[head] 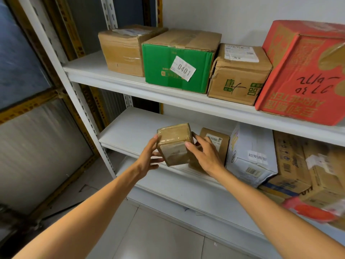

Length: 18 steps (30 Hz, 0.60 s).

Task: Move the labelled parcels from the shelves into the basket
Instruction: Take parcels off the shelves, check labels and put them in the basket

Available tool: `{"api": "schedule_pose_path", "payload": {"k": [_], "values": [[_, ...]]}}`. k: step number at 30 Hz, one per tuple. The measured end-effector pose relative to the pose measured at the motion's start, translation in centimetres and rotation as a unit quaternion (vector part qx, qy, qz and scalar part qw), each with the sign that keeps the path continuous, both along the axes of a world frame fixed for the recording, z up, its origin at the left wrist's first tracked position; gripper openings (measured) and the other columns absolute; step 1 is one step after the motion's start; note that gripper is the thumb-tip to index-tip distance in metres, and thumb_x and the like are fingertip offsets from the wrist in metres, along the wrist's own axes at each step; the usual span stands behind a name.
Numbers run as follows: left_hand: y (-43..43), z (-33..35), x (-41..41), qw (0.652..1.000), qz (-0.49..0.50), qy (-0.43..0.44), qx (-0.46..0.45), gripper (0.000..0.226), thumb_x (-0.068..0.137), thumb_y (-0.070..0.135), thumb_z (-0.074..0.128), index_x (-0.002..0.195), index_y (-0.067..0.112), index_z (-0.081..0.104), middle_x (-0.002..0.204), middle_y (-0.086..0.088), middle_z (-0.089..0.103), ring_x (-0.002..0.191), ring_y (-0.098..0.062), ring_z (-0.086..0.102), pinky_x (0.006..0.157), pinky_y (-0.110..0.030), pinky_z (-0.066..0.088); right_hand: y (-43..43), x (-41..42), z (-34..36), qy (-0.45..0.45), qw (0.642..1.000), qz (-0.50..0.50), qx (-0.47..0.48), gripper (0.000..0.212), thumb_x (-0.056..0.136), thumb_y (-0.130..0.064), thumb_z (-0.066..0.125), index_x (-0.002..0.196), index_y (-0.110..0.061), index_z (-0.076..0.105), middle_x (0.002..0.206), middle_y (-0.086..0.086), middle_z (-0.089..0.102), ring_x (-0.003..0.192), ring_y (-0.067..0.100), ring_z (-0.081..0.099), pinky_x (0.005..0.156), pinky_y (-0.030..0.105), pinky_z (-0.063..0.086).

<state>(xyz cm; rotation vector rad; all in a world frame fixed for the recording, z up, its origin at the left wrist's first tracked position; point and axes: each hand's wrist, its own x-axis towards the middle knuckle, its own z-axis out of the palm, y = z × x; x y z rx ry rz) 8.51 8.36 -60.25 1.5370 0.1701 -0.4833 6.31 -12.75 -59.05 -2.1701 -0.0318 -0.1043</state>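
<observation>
Both hands, left hand (pixel 149 157) and right hand (pixel 203 156), clasp a small taped parcel (pixel 174 144) between them just off the shelf edge (pixel 130 152), so the pick looks underway and next comes carrying it to the basket, which is out of view.

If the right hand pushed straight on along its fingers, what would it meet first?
The small tape-wrapped brown cardboard box: the right hand grips it now, opposite the left hand.

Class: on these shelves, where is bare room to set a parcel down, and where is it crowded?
Bare: the middle shelf left of the held parcel; the upper shelf left of the brown box. Crowded: rightward on both, boxes side by side.
</observation>
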Motion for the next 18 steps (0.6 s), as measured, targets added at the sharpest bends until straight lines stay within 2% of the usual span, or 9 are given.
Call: {"api": "schedule_pose_path", "payload": {"k": [2,3,6,8,9,11,13,16,18], "values": [[0.0,0.5,-0.3,1.0,0.001,-0.004,0.003,0.072,0.087,0.073,0.026,0.129,0.021,0.054,0.111,-0.013,0.058,0.11,-0.029,0.056,0.086,-0.036,0.044,0.3,0.3,-0.1,0.01,1.0,-0.013,0.018,0.069,0.076,-0.076,0.041,0.124,-0.03,0.06,0.112,0.003,0.054,0.101,0.017,0.055,0.087,0.036,0.046],[0.1,0.6,-0.4,1.0,0.003,-0.01,0.007,0.067,0.089,0.07,0.024,0.128,0.023,0.053,0.11,-0.013,0.058,0.11,-0.029,0.056,0.089,-0.036,0.044,0.5,0.3,-0.3,0.017,0.999,-0.009,0.032,0.069,0.076,-0.077,0.039,0.121,-0.029,0.061,0.111,0.003,0.057,0.1,0.016,0.056,0.084,0.034,0.047],[0.7,0.6,-0.3,0.999,0.006,-0.027,0.036,0.056,0.092,0.065,0.023,0.125,0.028,0.05,0.111,-0.009,0.059,0.109,-0.027,0.057,0.097,-0.04,0.043,1.1,0.4,-0.7,0.04,0.997,0.012,0.065,0.041,0.092,-0.061,0.044,0.098,-0.025,0.063,0.093,-0.004,0.062,0.085,0.008,0.058,0.072,0.02,0.043],[1.5,0.2,-0.1,0.999,0.006,-0.016,0.032,0.054,0.092,0.065,0.032,0.123,0.024,0.049,0.112,-0.008,0.058,0.109,-0.026,0.058,0.1,-0.041,0.044,1.8,1.0,-1.2,0.06,0.995,0.012,0.078,0.045,0.092,-0.057,0.049,0.08,-0.014,0.056,0.076,-0.003,0.055,0.071,0.01,0.049,0.064,0.024,0.035],[2.0,-0.1,0.1,1.0,0.006,-0.008,0.028,0.054,0.091,0.063,0.04,0.124,0.021,0.048,0.115,-0.008,0.058,0.107,-0.025,0.058,0.098,-0.04,0.046,2.4,1.3,-1.7,0.071,0.994,0.005,0.08,0.046,0.091,-0.054,0.054,0.078,-0.009,0.052,0.073,0.0,0.051,0.069,0.012,0.046,0.061,0.025,0.033],[2.9,-0.9,1.0,0.999,0.0,-0.019,0.038,0.052,0.087,0.045,0.063,0.126,0.017,0.043,0.122,-0.011,0.057,0.104,-0.023,0.06,0.093,-0.038,0.05,3.7,1.9,-2.7,0.088,0.994,0.006,0.068,0.036,0.088,-0.034,0.068,0.086,-0.002,0.051,0.082,0.0,0.057,0.075,0.01,0.052,0.057,0.016,0.039],[3.8,-1.6,2.5,0.995,-0.038,-0.048,0.083,0.062,0.079,0.021,0.076,0.127,0.017,0.037,0.123,-0.01,0.055,0.108,-0.026,0.059,0.093,-0.041,0.053,4.8,2.8,-3.6,0.097,0.994,0.013,0.04,0.033,0.083,-0.018,0.075,0.096,-0.003,0.049,0.102,-0.001,0.062,0.092,0.01,0.059,0.062,0.014,0.05],[4.8,-2.5,5.0,0.988,-0.069,-0.062,0.126,0.067,0.076,0.007,0.077,0.129,0.013,0.036,0.123,-0.009,0.054,0.111,-0.027,0.057,0.091,-0.045,0.054,5.9,4.9,-4.7,0.109,0.993,-0.013,0.05,0.037,0.078,-0.009,0.078,0.097,-0.01,0.047,0.113,0.003,0.061,0.105,0.018,0.06,0.066,0.016,0.05],[5.3,-3.1,6.8,0.986,-0.065,-0.073,0.135,0.061,0.079,0.004,0.074,0.129,0.011,0.038,0.125,-0.009,0.054,0.112,-0.026,0.057,0.091,-0.045,0.054,6.7,6.3,-5.2,0.125,0.989,-0.029,0.068,0.045,0.077,-0.005,0.079,0.11,-0.01,0.048,0.12,0.008,0.058,0.11,0.018,0.057,0.069,0.012,0.045]]}}
